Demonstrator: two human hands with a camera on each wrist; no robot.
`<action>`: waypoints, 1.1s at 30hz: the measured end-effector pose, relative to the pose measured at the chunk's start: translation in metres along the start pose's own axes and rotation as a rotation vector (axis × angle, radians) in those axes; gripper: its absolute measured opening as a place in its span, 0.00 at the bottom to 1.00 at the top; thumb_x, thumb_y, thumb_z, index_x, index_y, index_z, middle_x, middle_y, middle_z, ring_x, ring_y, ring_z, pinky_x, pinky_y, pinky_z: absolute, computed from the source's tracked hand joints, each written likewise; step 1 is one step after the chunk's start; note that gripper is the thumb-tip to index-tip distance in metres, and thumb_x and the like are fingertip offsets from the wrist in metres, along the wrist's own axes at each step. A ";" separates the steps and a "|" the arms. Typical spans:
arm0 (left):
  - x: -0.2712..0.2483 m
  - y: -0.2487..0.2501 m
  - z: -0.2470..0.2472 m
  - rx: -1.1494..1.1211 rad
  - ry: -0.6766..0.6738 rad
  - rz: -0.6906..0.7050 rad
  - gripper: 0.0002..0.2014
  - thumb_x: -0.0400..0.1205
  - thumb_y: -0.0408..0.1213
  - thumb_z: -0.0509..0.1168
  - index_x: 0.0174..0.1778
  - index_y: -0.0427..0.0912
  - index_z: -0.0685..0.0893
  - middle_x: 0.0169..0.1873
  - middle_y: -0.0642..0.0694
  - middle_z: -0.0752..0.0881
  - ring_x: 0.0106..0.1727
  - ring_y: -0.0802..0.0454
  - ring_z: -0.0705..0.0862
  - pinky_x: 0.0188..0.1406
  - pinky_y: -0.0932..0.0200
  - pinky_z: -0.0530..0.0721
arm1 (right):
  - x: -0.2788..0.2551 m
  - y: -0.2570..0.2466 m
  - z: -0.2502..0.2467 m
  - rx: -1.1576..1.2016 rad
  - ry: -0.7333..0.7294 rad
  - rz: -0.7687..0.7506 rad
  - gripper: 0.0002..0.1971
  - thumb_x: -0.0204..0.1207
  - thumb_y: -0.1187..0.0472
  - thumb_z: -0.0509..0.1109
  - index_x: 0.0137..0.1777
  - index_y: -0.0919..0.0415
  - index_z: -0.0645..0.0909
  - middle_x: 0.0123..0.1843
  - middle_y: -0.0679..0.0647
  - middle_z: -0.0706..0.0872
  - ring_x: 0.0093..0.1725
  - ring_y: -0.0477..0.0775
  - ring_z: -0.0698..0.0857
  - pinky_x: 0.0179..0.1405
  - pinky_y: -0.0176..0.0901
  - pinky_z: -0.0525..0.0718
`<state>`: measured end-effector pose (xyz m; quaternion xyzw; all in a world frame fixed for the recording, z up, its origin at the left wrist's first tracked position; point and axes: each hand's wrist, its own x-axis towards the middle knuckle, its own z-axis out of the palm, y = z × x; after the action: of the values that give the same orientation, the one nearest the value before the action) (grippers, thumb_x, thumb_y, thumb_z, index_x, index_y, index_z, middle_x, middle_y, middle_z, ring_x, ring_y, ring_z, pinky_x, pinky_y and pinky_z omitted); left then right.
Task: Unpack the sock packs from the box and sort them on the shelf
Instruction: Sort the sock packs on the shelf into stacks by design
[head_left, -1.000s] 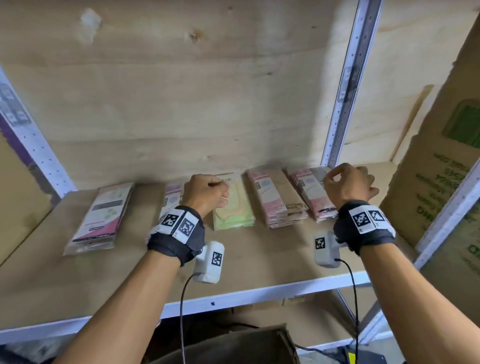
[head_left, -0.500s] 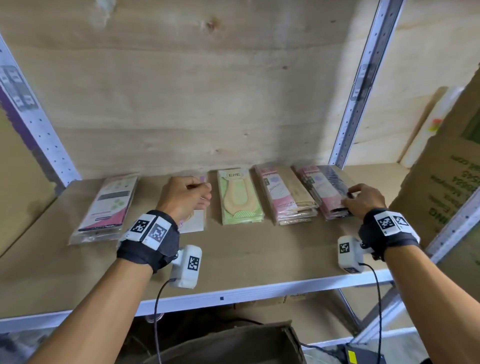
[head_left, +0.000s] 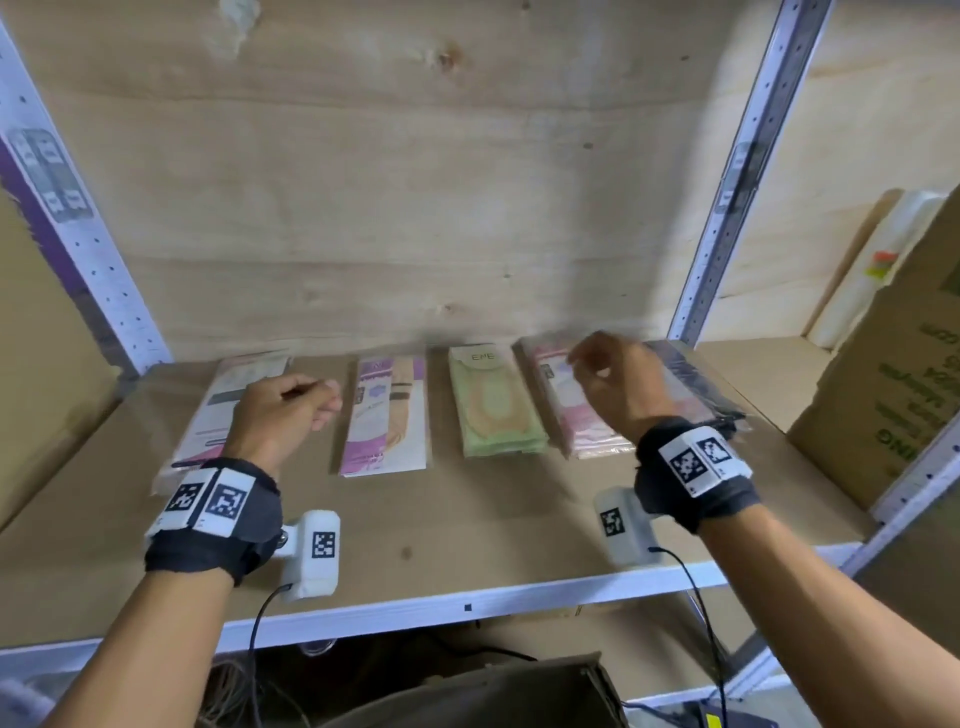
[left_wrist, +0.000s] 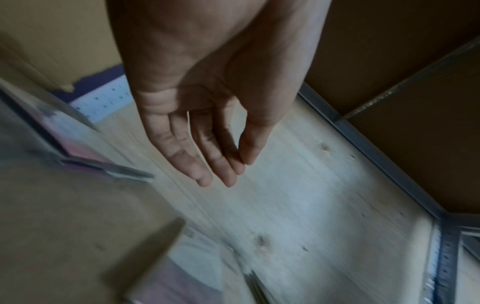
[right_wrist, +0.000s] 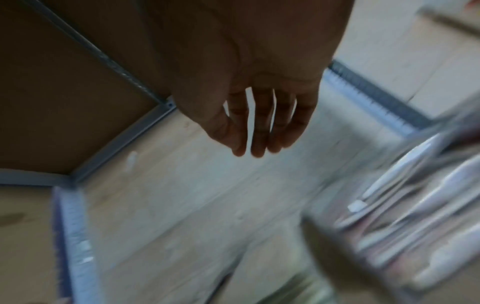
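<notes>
Right, head cam first: both hands hang above the shelf board (head_left: 467, 525), holding nothing; left hand (head_left: 283, 415) sits over the leftmost white-pink pack (head_left: 218, 410), fingers loosely curled, nothing in them; right hand (head_left: 618, 384) is over the pink stack (head_left: 576, 415), blurred, fingers loosely bent, also w/o a pack. Packs lie flat in a row along the back of the shelf, left to right: white-pink pack, purple-white pack (head_left: 387, 415), green stack (head_left: 493, 405), pink stack, then a dark clear-wrapped pack (head_left: 696, 384) just beside it; each apart from its neighbour by a strip of bare board, except the last two, which seem to touch. Cardboard carton (head_left: 893, 395) stands at the shelf's right end; open brown box (head_left: 467, 696) shows below the front rail.

Left wrist cam: left hand (left_wrist: 207, 127) relaxed, fingers (left_wrist: 200, 164) nearly straight, thumb tip close to the index, nothing between them; blurred pack edge at frame left.

Right wrist cam: right hand (right_wrist: 254, 115) slack, fingers (right_wrist: 259, 133) hanging straight, empty; blurred sock-pack stacks (right_wrist: 405, 205) at lower right, well apart from the fingertips.
</notes>
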<state>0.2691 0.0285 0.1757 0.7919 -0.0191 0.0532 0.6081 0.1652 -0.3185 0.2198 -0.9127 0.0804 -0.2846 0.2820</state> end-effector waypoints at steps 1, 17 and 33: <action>0.002 -0.007 -0.010 0.007 0.025 -0.014 0.06 0.80 0.44 0.74 0.43 0.46 0.91 0.36 0.53 0.94 0.47 0.48 0.93 0.55 0.49 0.88 | -0.002 -0.017 0.011 0.048 -0.074 -0.011 0.05 0.76 0.64 0.69 0.45 0.58 0.88 0.43 0.54 0.91 0.44 0.57 0.89 0.47 0.46 0.86; 0.052 -0.073 -0.120 0.171 0.143 -0.317 0.15 0.62 0.56 0.73 0.38 0.52 0.90 0.44 0.52 0.92 0.51 0.46 0.90 0.60 0.48 0.86 | -0.006 -0.201 0.233 0.522 -0.787 0.173 0.12 0.79 0.71 0.67 0.61 0.67 0.82 0.48 0.61 0.87 0.43 0.58 0.88 0.50 0.56 0.92; -0.003 -0.026 -0.115 -0.004 -0.159 -0.165 0.20 0.80 0.14 0.64 0.58 0.43 0.86 0.51 0.35 0.90 0.45 0.48 0.90 0.35 0.65 0.89 | -0.012 -0.176 0.177 0.834 -0.678 0.265 0.15 0.76 0.73 0.73 0.63 0.71 0.84 0.54 0.67 0.88 0.49 0.59 0.85 0.52 0.47 0.85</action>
<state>0.2616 0.1464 0.1800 0.7911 -0.0022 -0.0601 0.6087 0.2522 -0.0859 0.1928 -0.7461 -0.0203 0.0557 0.6632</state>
